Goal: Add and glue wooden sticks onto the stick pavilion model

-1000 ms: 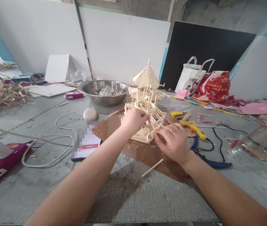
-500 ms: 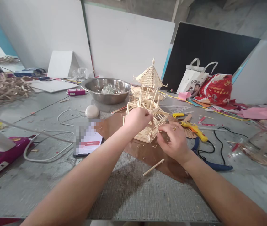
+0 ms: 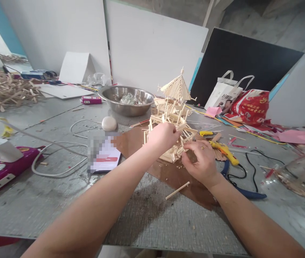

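A pavilion model (image 3: 175, 89) built of pale wooden sticks stands in the middle, its pointed roof on top and an open framework below. My left hand (image 3: 165, 137) reaches over the near left side of the framework, with fingers curled closed on its sticks; the exact grip is hidden. At the lower right edge of the model, my right hand (image 3: 202, 159) is closed, thumb and fingertips pinched at a stick end of the framework. A loose wooden stick (image 3: 177, 190) lies on the brown sheet (image 3: 130, 141) under the model, partly off its front edge.
Right of the model lie a yellow glue gun (image 3: 226, 152) and blue-handled pliers (image 3: 249, 193). A phone (image 3: 105, 157), a white round case (image 3: 109, 123) and a purple power strip (image 3: 12, 168) are on the left. A steel bowl (image 3: 127, 111) stands behind; a glass jar (image 3: 297, 175) is far right.
The whole view has shifted slightly, so things appear a little farther right. Both hands keep nearly the same places on the model.
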A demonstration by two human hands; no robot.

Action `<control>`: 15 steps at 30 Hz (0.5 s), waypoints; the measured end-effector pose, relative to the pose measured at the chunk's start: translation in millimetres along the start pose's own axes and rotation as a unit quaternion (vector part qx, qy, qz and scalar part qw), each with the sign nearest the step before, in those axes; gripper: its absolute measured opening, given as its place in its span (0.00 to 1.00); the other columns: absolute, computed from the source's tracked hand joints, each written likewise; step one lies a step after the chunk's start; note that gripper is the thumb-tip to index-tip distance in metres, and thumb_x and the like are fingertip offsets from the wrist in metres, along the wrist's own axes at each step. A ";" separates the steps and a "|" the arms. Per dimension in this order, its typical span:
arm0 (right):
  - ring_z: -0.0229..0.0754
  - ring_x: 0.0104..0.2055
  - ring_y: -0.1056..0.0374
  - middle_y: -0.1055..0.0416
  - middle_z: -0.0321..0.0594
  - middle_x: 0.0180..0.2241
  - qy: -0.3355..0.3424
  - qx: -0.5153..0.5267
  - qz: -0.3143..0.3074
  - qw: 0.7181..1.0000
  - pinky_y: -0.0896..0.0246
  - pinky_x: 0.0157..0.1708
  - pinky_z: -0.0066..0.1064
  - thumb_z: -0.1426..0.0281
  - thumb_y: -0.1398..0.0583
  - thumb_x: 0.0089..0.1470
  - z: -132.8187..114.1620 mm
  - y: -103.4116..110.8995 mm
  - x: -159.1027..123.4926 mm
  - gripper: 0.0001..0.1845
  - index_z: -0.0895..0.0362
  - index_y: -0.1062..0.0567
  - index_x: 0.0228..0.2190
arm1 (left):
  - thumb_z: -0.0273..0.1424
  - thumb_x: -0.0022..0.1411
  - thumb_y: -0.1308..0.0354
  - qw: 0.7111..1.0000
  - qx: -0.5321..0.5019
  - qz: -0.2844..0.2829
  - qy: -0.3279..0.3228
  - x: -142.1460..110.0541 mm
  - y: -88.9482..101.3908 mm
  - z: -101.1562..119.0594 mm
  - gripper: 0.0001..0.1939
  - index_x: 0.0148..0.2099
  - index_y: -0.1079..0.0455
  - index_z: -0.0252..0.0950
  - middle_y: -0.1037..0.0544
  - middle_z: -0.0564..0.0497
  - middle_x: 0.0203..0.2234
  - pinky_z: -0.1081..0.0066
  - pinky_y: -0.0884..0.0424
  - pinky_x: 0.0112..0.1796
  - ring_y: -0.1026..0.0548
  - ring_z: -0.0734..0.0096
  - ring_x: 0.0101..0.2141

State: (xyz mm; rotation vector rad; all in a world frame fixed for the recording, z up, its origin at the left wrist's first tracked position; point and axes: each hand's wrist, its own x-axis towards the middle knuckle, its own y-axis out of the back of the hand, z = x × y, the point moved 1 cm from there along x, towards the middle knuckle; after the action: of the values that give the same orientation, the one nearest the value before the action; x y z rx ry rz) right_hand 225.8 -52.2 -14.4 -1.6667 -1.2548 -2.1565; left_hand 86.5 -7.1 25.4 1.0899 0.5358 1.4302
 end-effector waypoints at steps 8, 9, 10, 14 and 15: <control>0.37 0.32 0.34 0.27 0.36 0.28 0.003 -0.056 0.007 0.998 0.48 0.38 0.33 0.72 0.43 0.45 -1.2 2.8 3.3 0.03 0.56 0.32 0.27 | 0.38 0.52 0.52 1.000 0.013 0.014 -0.014 -1.0 -0.7 1.4 0.14 0.23 0.31 0.36 0.29 0.49 0.18 0.70 0.39 0.25 0.32 0.68 0.24; 0.37 0.32 0.34 0.27 0.35 0.28 -0.003 -0.064 0.006 0.998 0.49 0.39 0.33 0.72 0.43 0.45 -1.9 3.2 3.3 0.02 0.56 0.32 0.27 | 0.38 0.52 0.52 1.000 0.012 0.013 -0.015 -1.3 -0.7 1.5 0.14 0.23 0.31 0.36 0.29 0.49 0.18 0.70 0.39 0.25 0.32 0.68 0.24; 0.37 0.32 0.34 0.27 0.35 0.27 -0.010 -0.073 0.006 0.997 0.50 0.40 0.34 0.72 0.43 0.46 -2.7 3.6 3.3 0.02 0.56 0.32 0.27 | 0.38 0.52 0.52 1.000 0.011 0.012 -0.015 -1.5 -0.8 1.6 0.15 0.23 0.31 0.36 0.29 0.49 0.18 0.70 0.39 0.25 0.32 0.68 0.24; 0.38 0.31 0.34 0.28 0.34 0.26 -0.033 -0.106 0.011 0.994 0.54 0.44 0.37 0.71 0.44 0.46 -5.4 4.1 2.8 0.01 0.56 0.32 0.25 | 0.39 0.53 0.53 1.000 0.007 0.013 -0.017 -1.7 -2.1 1.2 0.15 0.25 0.30 0.36 0.28 0.48 0.20 0.70 0.38 0.26 0.32 0.68 0.25; 0.38 0.31 0.33 0.28 0.34 0.25 -0.035 -0.111 0.011 0.993 0.55 0.44 0.38 0.71 0.44 0.46 -5.8 3.9 2.8 0.01 0.56 0.31 0.25 | 0.39 0.53 0.53 1.000 0.008 0.015 -0.017 -1.6 -2.5 1.0 0.16 0.25 0.30 0.37 0.28 0.48 0.20 0.70 0.38 0.26 0.32 0.67 0.25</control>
State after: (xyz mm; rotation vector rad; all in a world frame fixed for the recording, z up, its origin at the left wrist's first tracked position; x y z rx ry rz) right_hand 222.7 -57.6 -10.2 -1.8454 -1.0398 -2.3149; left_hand 88.4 -8.4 23.2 1.1376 0.5090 1.4337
